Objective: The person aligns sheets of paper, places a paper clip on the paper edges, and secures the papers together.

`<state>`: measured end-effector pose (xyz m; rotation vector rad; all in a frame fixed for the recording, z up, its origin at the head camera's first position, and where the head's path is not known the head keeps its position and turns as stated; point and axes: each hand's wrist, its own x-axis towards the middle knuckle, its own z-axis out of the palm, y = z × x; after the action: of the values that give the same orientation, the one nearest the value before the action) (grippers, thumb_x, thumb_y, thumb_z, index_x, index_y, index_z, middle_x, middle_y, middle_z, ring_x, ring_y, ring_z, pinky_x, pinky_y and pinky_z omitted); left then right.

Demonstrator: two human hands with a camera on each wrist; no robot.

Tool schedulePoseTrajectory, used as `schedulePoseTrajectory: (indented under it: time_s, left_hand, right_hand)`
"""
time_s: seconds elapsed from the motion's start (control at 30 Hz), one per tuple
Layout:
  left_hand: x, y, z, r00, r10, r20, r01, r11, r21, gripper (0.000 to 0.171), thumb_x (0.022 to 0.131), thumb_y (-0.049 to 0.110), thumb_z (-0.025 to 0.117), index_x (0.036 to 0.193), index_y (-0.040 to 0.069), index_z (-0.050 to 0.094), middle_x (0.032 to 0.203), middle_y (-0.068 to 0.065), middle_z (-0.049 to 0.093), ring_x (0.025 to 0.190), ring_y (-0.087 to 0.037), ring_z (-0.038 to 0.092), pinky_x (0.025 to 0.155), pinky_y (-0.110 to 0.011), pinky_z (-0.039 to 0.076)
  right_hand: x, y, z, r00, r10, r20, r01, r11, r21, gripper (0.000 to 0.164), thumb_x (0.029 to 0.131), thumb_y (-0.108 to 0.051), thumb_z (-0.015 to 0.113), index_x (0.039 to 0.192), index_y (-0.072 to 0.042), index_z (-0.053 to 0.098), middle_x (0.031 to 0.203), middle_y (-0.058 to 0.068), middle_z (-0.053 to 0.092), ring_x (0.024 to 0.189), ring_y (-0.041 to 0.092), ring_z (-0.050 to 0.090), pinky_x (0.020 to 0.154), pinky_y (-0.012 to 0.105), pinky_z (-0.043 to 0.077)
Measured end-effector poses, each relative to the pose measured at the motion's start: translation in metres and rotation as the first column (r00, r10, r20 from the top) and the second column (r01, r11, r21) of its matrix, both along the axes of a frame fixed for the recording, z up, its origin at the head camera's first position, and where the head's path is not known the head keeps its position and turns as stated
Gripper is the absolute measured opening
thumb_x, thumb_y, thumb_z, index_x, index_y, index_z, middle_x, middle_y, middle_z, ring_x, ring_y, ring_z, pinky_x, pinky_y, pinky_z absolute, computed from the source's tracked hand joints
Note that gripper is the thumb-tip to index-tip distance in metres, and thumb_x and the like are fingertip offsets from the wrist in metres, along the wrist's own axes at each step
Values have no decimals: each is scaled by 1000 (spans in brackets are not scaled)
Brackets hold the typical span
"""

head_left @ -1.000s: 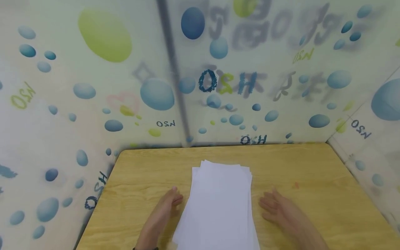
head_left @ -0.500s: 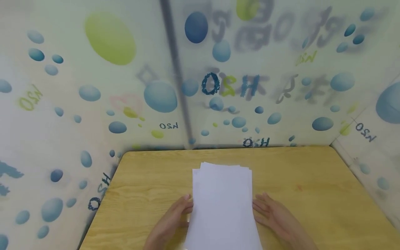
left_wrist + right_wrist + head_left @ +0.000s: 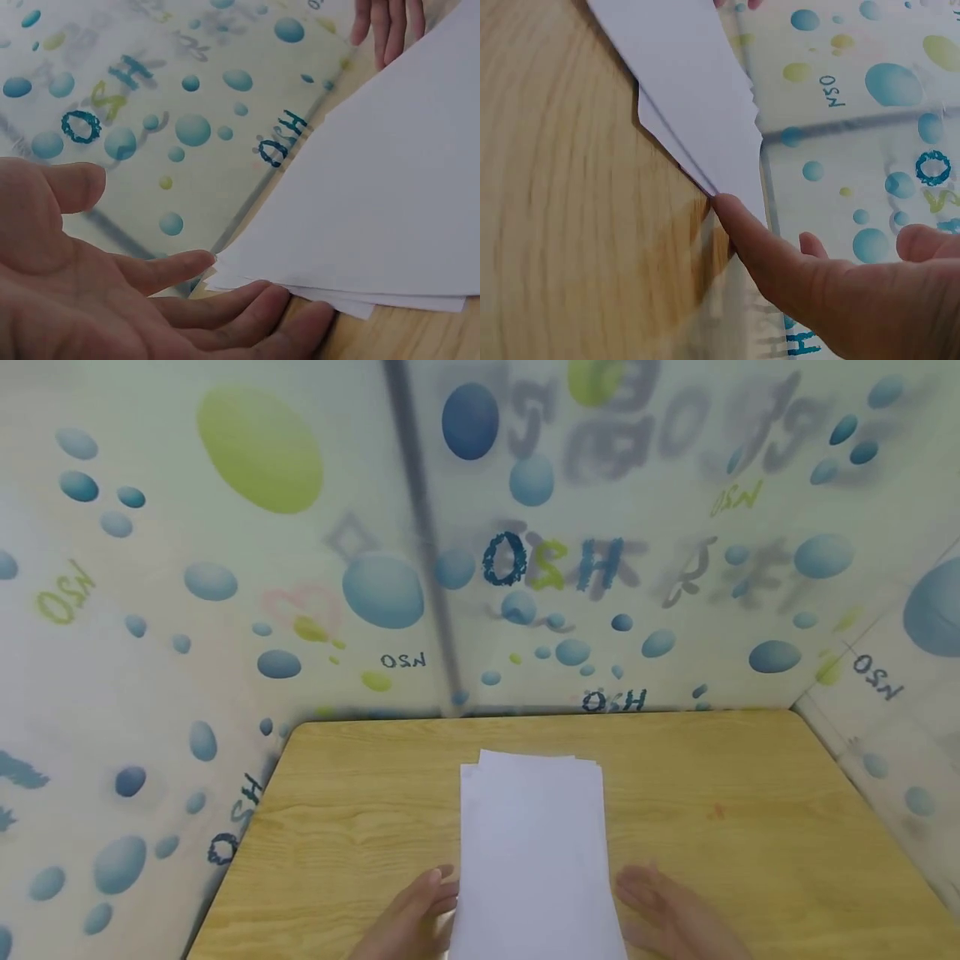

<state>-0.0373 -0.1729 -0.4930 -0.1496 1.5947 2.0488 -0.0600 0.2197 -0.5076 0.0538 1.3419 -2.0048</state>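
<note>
1. A stack of white paper (image 3: 532,860) is on the wooden table (image 3: 337,810), in the middle, right between the two hands. Its near end runs out of the bottom of the head view.
2. The sheets are not all lined up. At the far end, some corners poke out past the others. In both wrist views, lower sheets peek out from under the top one.
3. The left hand (image 3: 142,292) is beside the left edge of the paper. Its fingers are stretched out and its thumb sticks up, away from the paper. The fingertips come right up to the edge. This hand is not gripping anything.
4. The right hand (image 3: 675,910) is on the other side, just beside the right edge. Its fingers are out straight too, and it grips nothing. It looks a bit blurry in the head view. I cannot tell for sure if a fingertip touches the paper.
5. There is a small reddish mark (image 3: 717,812) on the table, to the right of the paper.
6. Behind the table is a pale wall (image 3: 360,452) with blue and green spots. A dark stripe (image 3: 422,527) runs down it.
</note>
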Motion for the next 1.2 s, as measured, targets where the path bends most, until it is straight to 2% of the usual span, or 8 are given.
schedulePoseTrajectory:
  time_s: [0.1, 0.2, 0.4, 0.6, 0.73, 0.87, 1.03, 1.2]
  left_hand:
    - [2, 4, -1, 999, 27, 26, -28, 998, 60, 66, 103, 42, 43, 148, -3, 25, 142, -22, 36, 128, -31, 34, 101, -45, 37]
    - [-5, 2, -1, 999, 21, -37, -23, 999, -44, 68, 103, 45, 42, 148, -3, 26, 141, -22, 38, 128, -34, 35, 104, -49, 34]
    - [-37, -1, -3, 994, 32, -109, -58, 966, -254, 79, 97, 58, 44, 148, 1, 28, 143, -20, 41, 133, -37, 34, 105, -57, 27]
    - [-72, 11, -4, 989, 70, -133, -98, 971, -220, 73, 100, 48, 46, 147, -5, 27, 151, -23, 25, 134, -39, 32, 99, -54, 35]
    - [-83, 22, -1, 987, 52, -152, -89, 963, -253, 75, 101, 47, 44, 149, -7, 22, 151, -26, 26, 134, -42, 31, 98, -58, 34]
    - [-85, 25, -1, 985, 69, -159, -104, 970, -221, 72, 103, 41, 43, 148, -10, 20, 149, -30, 26, 134, -45, 30, 100, -60, 33]
    - [-73, 13, -3, 986, 74, -151, -98, 982, -164, 74, 103, 40, 44, 147, -11, 16, 149, -31, 22, 135, -45, 25, 102, -61, 29]
    - [-60, 8, -1, 992, 22, -121, -41, 987, -158, 80, 99, 50, 47, 148, -7, 20, 147, -31, 28, 135, -46, 25, 93, -56, 42]
  right_hand:
    - [0, -1, -2, 1000, 21, -16, -21, 1000, -13, 72, 106, -45, 31, 149, 10, 13, 154, 24, 22, 136, 23, 37, 105, 47, 33]
    - [-6, 0, -4, 999, -13, -34, 13, 1000, 8, 71, 105, -45, 32, 148, 9, 15, 153, 23, 26, 133, 20, 40, 105, 44, 34]
    - [-33, -5, 1, 991, -107, -78, 114, 990, 89, 77, 104, -48, 35, 147, 11, 10, 152, 31, 18, 138, 34, 30, 104, 49, 34]
    - [-58, -21, 8, 986, -163, -45, 166, 981, 97, 72, 104, -45, 38, 146, 9, 15, 153, 32, 12, 141, 43, 14, 101, 58, 34]
    - [-64, -28, 9, 984, -170, -58, 177, 975, 134, 72, 101, -47, 46, 143, 7, 27, 153, 30, 17, 141, 42, 16, 99, 62, 34]
    - [-67, -26, 7, 980, -186, -68, 195, 966, 170, 70, 101, -45, 45, 145, 6, 26, 153, 30, 19, 141, 43, 18, 98, 61, 35]
    - [-61, -16, 7, 985, -159, -65, 168, 970, 175, 75, 104, -46, 37, 148, 9, 13, 152, 33, 12, 141, 44, 13, 100, 60, 33]
    - [-49, -16, 12, 995, -75, -66, 85, 984, 154, 70, 104, -48, 34, 143, 9, 25, 152, 35, 11, 141, 45, 12, 98, 59, 37]
